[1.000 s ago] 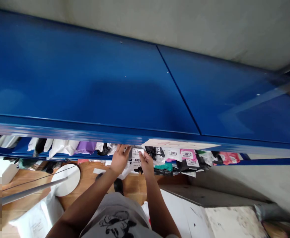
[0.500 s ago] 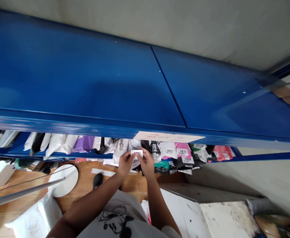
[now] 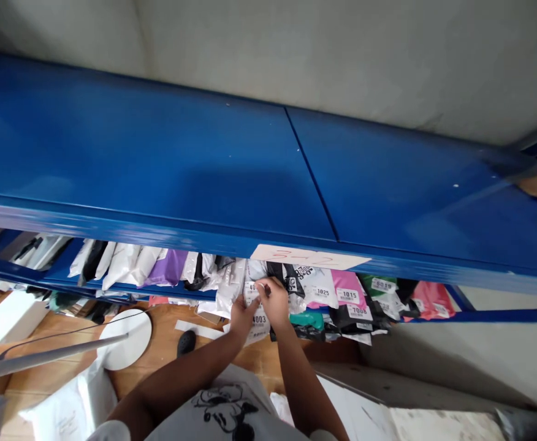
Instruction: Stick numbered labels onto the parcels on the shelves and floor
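Observation:
A white strip of printed number labels hangs between my hands, with 4003 readable on it. My left hand is closed on the strip's left edge, thumb pointing up. My right hand pinches at the strip's upper part, thumb and forefinger pressed together; a small pale bit shows at the fingertips, too small to tell apart from the strip. Behind the hands, bagged parcels stand in a row on the blue shelf. Just right of my right hand are a black parcel and a white parcel labelled 1025.
Above the row is a wide blue shelf top bearing a paper sign. Further right are a pink parcel labelled 1015 and a green one. Lower left stands a round white base with a pole, near a large white bag.
The label strip now hangs lower, showing 4003 more fully. My right fingers have drawn into a pinch at its upper part. The view has shifted slightly.

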Demonstrator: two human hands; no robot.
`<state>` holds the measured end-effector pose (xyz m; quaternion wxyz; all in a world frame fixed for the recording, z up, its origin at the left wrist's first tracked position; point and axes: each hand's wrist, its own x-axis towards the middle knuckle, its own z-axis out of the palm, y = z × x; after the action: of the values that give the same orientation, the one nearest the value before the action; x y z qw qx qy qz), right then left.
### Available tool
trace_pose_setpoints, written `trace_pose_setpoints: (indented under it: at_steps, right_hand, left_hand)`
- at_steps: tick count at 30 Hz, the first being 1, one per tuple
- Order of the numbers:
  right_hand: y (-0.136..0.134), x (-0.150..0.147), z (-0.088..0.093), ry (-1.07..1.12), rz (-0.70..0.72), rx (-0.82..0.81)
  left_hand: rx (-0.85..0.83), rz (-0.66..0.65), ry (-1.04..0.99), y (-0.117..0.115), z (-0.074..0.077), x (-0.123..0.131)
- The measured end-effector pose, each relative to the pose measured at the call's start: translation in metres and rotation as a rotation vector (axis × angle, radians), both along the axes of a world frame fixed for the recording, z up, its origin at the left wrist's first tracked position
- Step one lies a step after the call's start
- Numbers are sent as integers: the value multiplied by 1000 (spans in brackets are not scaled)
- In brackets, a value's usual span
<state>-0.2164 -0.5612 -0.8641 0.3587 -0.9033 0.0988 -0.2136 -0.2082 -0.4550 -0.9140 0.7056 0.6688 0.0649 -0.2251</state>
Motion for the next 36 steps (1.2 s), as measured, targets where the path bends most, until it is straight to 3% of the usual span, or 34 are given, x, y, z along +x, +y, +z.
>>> trace_pose_setpoints:
  at_steps: [4, 8, 11, 14, 17, 20, 22, 25, 28, 32, 36]
  right_hand:
    - [-3, 10, -10, 34, -52, -63]
    - [2, 12, -16, 51, -141, -103]
    - [2, 13, -14, 105, -261, -134]
    - [-4, 12, -6, 135, -286, -137]
    - [3, 2, 4, 10, -179, -100]
    - [30, -11, 2, 10, 186, 4]
    - [54, -16, -6, 55, 320, 87]
    - [79, -14, -21, 66, 293, 115]
    - [84, -5, -29, 74, 262, 76]
    - [71, 6, -32, 93, 186, 13]
    - [64, 13, -31, 119, 201, -69]
  left_hand:
    - [-19, -142, 54, 15, 2, -9]
    - [-58, -294, 32, 52, 8, -20]
    - [-90, -309, -1, 81, 11, -15]
    - [-140, -257, 8, 97, 9, -5]
    - [-224, -159, 54, 99, 2, 1]
    - [-238, -71, 58, 98, -8, 3]
    - [-234, 1, 47, 99, -13, 5]
    - [-210, 121, 38, 101, -21, 9]
    - [-195, 197, 46, 99, -27, 13]
    - [-241, 148, 97, 91, -33, 15]
    - [-224, 127, 168, 83, -40, 18]
